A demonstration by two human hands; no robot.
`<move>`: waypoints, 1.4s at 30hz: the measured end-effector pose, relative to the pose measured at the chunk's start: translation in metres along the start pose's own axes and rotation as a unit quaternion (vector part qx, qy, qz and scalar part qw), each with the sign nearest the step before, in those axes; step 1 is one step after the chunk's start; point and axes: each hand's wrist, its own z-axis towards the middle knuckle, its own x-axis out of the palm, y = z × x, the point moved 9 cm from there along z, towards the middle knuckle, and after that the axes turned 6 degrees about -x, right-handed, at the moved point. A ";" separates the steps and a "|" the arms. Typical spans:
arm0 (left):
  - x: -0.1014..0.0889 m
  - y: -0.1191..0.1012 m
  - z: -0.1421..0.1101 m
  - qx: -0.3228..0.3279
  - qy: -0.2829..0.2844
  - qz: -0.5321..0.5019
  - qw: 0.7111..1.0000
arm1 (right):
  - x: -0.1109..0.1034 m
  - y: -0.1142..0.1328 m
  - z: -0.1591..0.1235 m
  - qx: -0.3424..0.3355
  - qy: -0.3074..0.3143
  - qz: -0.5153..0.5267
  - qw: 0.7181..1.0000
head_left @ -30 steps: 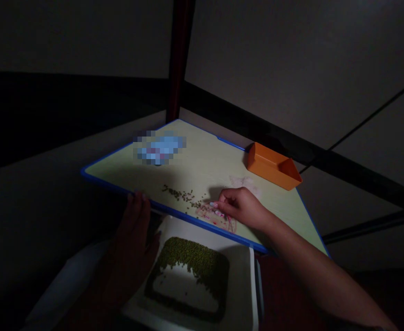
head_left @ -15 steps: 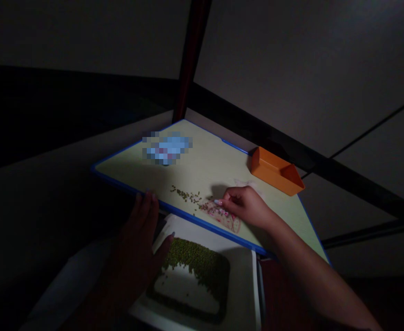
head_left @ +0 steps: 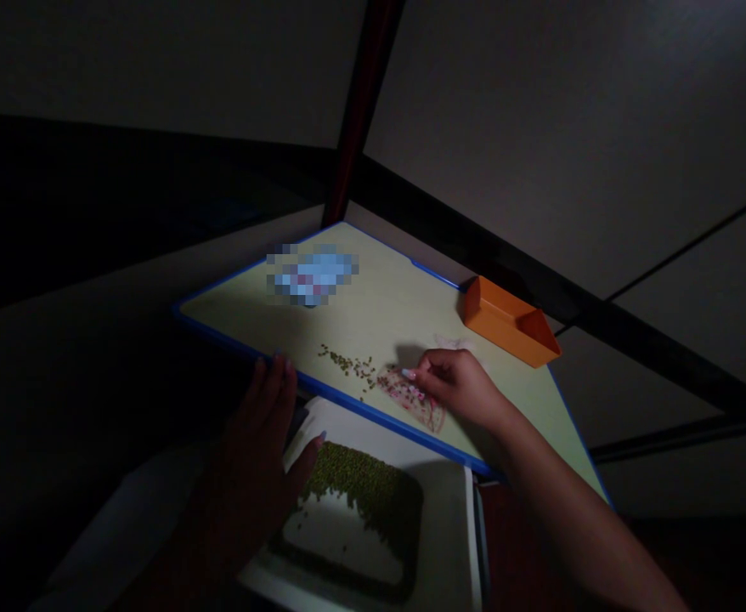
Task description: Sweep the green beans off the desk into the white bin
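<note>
My right hand (head_left: pixel 459 382) is low over the pale board (head_left: pixel 386 297), its thumb and fingertips pinched together. Whatever is in the pinch, if anything, is too small to make out. Small green beans, like mung beans (head_left: pixel 351 365), lie in a loose line left of it, reaching onto a pink printed picture (head_left: pixel 433 416) on the surface. My left hand (head_left: pixel 262 442) is in shadow, fingers stretched, with its tips at the board's blue near edge. Below that edge, a white tub (head_left: pixel 453 501) holds many more green beans (head_left: pixel 386 484), partly hidden behind my left thumb.
An orange open box (head_left: pixel 506 327) stands at the board's far right edge. Toward the far left lies a blurred blue-white item (head_left: pixel 315 276). Walls and a dark red post (head_left: pixel 360 110) border the board at the back. The room is dim.
The view has shifted very slightly. Both hands keep nearly the same pose, the right one still pinched over the pink picture.
</note>
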 end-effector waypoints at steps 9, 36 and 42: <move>0.001 0.002 -0.001 0.005 -0.003 -0.007 1.000 | 0.003 0.006 0.003 -0.011 0.008 0.007 1.000; -0.002 -0.002 0.000 0.016 -0.023 -0.003 1.000 | 0.002 -0.005 0.009 -0.012 -0.028 0.020 0.999; 0.000 0.000 -0.002 0.008 -0.010 -0.007 1.000 | 0.002 0.000 0.013 -0.020 -0.049 -0.011 0.999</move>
